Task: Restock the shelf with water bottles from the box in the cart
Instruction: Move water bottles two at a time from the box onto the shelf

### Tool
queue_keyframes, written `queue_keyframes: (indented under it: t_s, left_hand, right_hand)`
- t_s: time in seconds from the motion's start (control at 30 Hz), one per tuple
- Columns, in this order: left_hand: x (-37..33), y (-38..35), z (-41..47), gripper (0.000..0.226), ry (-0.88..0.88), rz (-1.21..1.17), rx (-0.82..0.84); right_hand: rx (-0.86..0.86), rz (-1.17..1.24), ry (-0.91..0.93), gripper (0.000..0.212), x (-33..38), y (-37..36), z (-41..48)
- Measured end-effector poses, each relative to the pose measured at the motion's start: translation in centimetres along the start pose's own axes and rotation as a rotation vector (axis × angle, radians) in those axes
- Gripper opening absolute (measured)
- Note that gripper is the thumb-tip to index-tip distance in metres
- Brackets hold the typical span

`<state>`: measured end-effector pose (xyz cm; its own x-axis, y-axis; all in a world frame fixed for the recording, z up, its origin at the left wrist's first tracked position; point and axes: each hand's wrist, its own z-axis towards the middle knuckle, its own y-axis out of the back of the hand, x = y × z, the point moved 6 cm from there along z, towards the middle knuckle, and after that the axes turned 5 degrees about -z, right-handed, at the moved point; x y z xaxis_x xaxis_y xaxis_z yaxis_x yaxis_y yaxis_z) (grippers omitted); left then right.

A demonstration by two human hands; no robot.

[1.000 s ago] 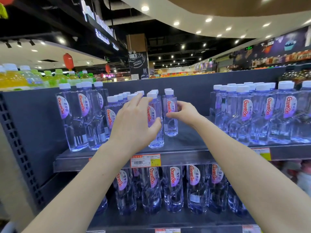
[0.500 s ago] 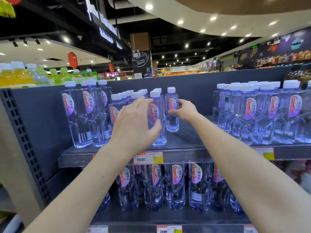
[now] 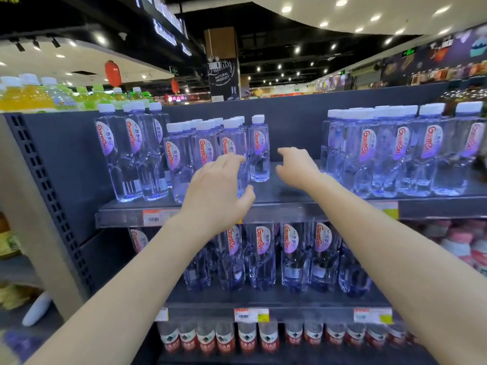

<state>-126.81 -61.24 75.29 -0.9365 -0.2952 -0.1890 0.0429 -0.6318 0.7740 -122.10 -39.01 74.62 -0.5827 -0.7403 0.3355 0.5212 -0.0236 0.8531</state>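
Clear water bottles with white caps and pink-purple labels stand on the dark upper shelf [image 3: 290, 210]. A row of small bottles [image 3: 205, 146] fills the shelf's middle, and a single small bottle [image 3: 259, 151] stands at the row's right end. My left hand [image 3: 218, 191] hovers in front of the row with fingers loosely spread and holds nothing. My right hand [image 3: 297, 167] is open just right of the single bottle, apart from it. The box and cart are out of view.
Taller bottles [image 3: 131, 154] stand at the shelf's left, and a dense group [image 3: 395, 154] at its right, with a bare gap between. The shelf below holds more water [image 3: 263, 254]. Red-labelled bottles [image 3: 247, 338] sit lowest. Yellow and green drinks [image 3: 31, 96] are at the top left.
Both hands have let go of the small bottles they held and drawn back towards me. The two bottles stay standing on the shelf.
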Motion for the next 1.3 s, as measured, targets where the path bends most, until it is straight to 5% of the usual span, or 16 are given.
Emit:
queue_keyframes:
  t_s: [0.1,0.3,0.83,1.3]
  left_hand:
    - [-1.2,-0.9,-1.4,0.062,-0.001,0.022,0.061]
    - [-4.4,-0.9,-6.7,0.066,-0.024,0.011,0.151]
    - [-20.7,-4.9,-21.7,0.061,-0.244,-0.089,0.392]
    - [-48.2,-19.9,-29.1,0.050,-0.311,-0.109,0.618]
  right_hand:
    - [-0.006,-0.007,0.060,0.053,-0.3,0.5,-4.0]
    - [0.062,-0.137,0.069,0.058,-0.8,2.4,-14.9]
    - [0.302,-0.356,-0.264,0.053,-14.4,8.4,-41.3]
    - [0.442,-0.352,-0.462,0.024,-40.1,12.7,-59.4]
